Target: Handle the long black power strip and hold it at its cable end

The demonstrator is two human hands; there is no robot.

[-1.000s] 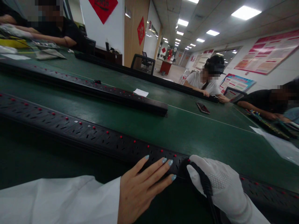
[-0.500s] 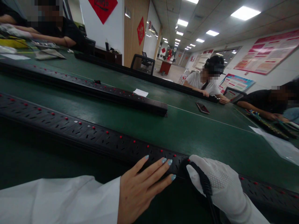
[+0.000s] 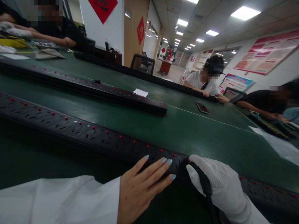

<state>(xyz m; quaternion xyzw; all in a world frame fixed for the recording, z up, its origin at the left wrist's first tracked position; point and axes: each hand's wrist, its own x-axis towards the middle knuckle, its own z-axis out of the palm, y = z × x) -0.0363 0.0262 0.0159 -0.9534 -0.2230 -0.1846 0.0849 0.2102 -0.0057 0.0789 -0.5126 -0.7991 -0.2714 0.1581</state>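
Note:
A long black power strip point(image 3: 102, 139) with many sockets and a row of red buttons runs diagonally across the green table. My left hand point(image 3: 146, 188), bare and with fingers stretched out, rests flat on the strip just left of the plug. In a white dotted glove, my right hand point(image 3: 220, 182) is closed around a black plug point(image 3: 198, 172) with a thick cable hanging toward me. The plug is against the strip's sockets; whether its pins are fully in is hidden. Past the glove, the strip continues to the right.
A second black strip point(image 3: 112, 97) lies farther back, with white paper point(image 3: 140, 92) behind it. A third point(image 3: 140, 75) runs along the far edge, touched by a co-worker's hands point(image 3: 205, 93). A phone point(image 3: 202, 108) and clear plastic point(image 3: 277, 146) lie right. Other people sit left and right.
Both my hands and the plug stay where they were. The co-worker's hand at the far strip has shifted slightly.

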